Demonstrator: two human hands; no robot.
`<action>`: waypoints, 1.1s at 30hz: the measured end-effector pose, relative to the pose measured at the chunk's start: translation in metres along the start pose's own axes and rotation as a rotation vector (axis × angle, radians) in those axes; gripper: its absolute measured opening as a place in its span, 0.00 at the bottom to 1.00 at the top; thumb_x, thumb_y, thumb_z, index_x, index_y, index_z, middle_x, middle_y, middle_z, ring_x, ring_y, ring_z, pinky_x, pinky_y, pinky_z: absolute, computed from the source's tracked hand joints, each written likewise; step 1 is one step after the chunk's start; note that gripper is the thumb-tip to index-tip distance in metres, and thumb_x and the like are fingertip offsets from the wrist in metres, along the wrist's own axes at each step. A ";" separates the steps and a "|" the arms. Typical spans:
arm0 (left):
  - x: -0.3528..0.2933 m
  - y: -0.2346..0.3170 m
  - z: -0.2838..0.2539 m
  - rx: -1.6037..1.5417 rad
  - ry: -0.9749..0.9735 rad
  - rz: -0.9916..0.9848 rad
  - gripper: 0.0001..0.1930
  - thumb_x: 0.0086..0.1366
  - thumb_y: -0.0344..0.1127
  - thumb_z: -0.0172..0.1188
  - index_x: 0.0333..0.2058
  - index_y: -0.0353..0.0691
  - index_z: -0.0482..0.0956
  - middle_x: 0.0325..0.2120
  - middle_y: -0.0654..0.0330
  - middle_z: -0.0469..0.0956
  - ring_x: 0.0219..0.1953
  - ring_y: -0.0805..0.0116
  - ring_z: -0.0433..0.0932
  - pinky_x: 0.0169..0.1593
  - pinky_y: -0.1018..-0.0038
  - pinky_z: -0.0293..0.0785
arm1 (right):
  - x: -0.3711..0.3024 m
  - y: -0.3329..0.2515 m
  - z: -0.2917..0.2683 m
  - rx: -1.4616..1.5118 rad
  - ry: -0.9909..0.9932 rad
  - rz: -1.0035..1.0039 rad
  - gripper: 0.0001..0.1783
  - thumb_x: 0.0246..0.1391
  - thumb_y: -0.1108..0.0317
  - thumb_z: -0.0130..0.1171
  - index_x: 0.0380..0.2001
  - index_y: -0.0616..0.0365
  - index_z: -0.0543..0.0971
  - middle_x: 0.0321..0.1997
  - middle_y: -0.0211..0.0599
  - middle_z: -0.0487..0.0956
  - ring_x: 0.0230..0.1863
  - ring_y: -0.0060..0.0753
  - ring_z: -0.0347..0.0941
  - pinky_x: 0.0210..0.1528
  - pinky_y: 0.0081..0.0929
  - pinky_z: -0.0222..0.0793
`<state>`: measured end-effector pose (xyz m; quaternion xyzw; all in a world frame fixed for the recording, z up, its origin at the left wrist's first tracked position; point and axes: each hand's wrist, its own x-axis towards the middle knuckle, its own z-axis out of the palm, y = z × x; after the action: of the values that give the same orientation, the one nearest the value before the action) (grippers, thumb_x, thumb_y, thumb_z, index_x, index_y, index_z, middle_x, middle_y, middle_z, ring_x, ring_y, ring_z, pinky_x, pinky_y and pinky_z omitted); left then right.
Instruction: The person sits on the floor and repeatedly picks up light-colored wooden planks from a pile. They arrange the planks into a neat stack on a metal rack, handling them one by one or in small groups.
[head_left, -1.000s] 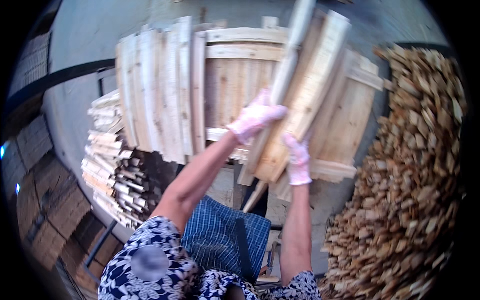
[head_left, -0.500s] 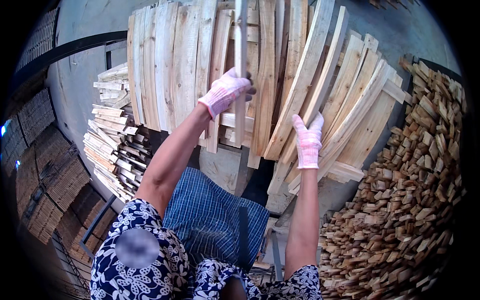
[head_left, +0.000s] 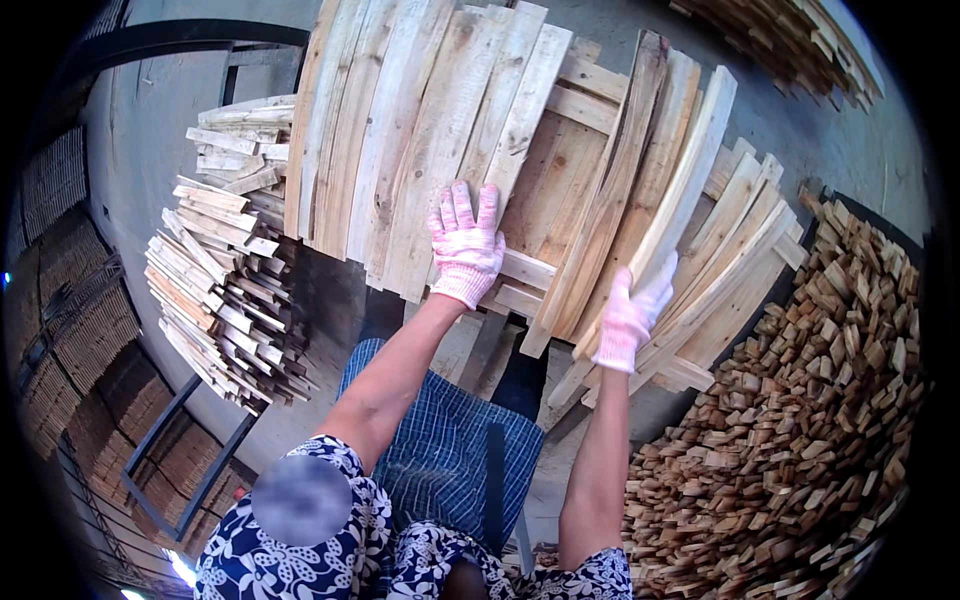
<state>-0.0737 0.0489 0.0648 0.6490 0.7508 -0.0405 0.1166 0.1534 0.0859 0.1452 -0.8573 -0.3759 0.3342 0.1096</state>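
Note:
My left hand (head_left: pixel 465 245), in a pink and white glove, lies flat with fingers spread on the lower end of a row of pale wooden planks (head_left: pixel 420 150) leaning side by side on a wooden frame (head_left: pixel 540 270). My right hand (head_left: pixel 632 312), gloved the same way, wraps around the lower edge of a slanted plank (head_left: pixel 680 200) in a second, fanned-out group of planks to the right. Both arms reach up from the lower edge.
A stack of short boards (head_left: pixel 225 290) stands at the left. A big heap of small wood offcuts (head_left: pixel 800 420) fills the right side. A blue checked cloth (head_left: pixel 440 450) covers my lap. More stacked timber (head_left: pixel 70 300) lies at far left, on a grey concrete floor (head_left: pixel 800 120).
The plank my left hand held upright now lies among the left row, and that hand has flattened on it. My right hand moved right and closed on a slanted plank.

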 end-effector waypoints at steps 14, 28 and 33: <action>0.031 -0.063 -0.060 -0.055 -0.327 0.369 0.42 0.58 0.55 0.64 0.70 0.56 0.60 0.68 0.42 0.60 0.67 0.40 0.61 0.62 0.48 0.63 | -0.081 -0.001 0.144 -0.287 -0.125 -0.325 0.38 0.59 0.59 0.60 0.70 0.50 0.60 0.58 0.58 0.68 0.57 0.64 0.68 0.59 0.57 0.66; 0.038 -0.053 -0.078 -0.069 -0.409 0.290 0.37 0.58 0.53 0.65 0.66 0.58 0.66 0.66 0.45 0.60 0.66 0.39 0.60 0.61 0.46 0.64 | 0.010 -0.100 0.063 -0.600 0.106 -0.373 0.49 0.57 0.50 0.62 0.75 0.47 0.50 0.65 0.56 0.64 0.61 0.58 0.68 0.64 0.56 0.66; 0.038 -0.003 -0.083 -0.448 -0.330 0.414 0.31 0.61 0.47 0.64 0.62 0.48 0.69 0.58 0.43 0.69 0.58 0.43 0.72 0.60 0.55 0.71 | 0.058 -0.051 0.051 -0.219 -0.118 -0.285 0.53 0.55 0.54 0.66 0.75 0.55 0.47 0.73 0.58 0.59 0.72 0.62 0.56 0.73 0.48 0.55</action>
<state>-0.0920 0.1028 0.1358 0.7305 0.5644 0.0455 0.3818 0.1191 0.1601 0.1003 -0.7811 -0.5334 0.3221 0.0394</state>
